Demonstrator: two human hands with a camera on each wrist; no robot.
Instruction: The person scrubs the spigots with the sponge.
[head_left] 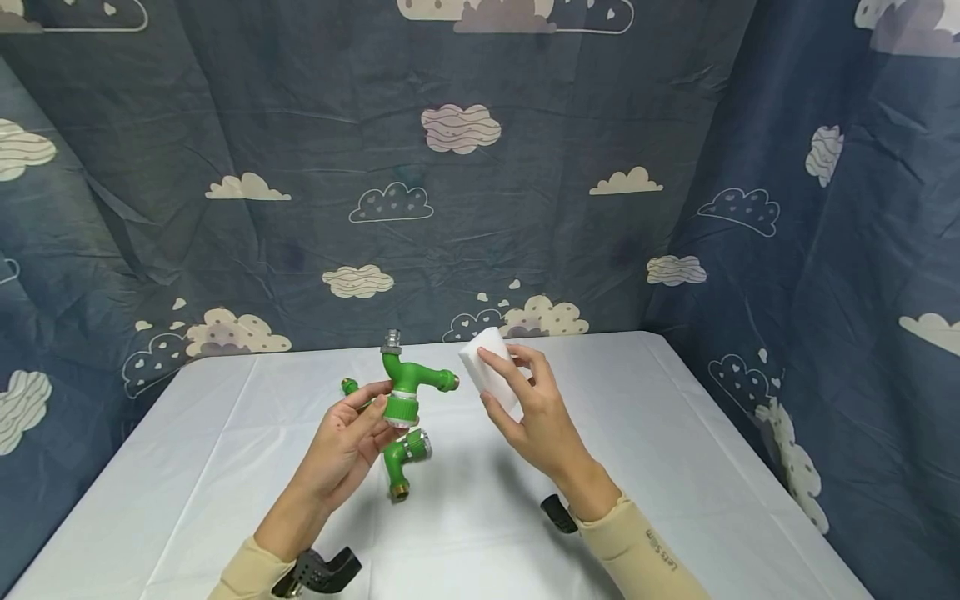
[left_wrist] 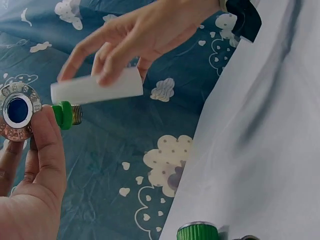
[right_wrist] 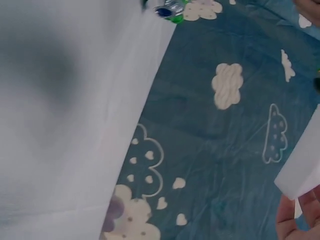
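Note:
My left hand [head_left: 341, 446] holds up a green tap [head_left: 408, 377] by its ribbed collar, between thumb and fingers. Its metal-tipped end points up and one branch points right. In the left wrist view the tap's round metal opening [left_wrist: 19, 111] faces the camera. My right hand [head_left: 551, 421] grips a white sponge-like block [head_left: 491, 367], held tilted just right of the tap. In the head view a gap separates block and tap branch. The right wrist view shows only part of the block [right_wrist: 300, 165] at its edge.
Another green tap fitting [head_left: 400, 458] lies on the white-covered table [head_left: 247, 450], below the held tap. A small green end [head_left: 349, 385] shows behind the left hand, mostly hidden. Dark blue cloud-patterned cloth [head_left: 525, 225] hangs behind and at both sides.

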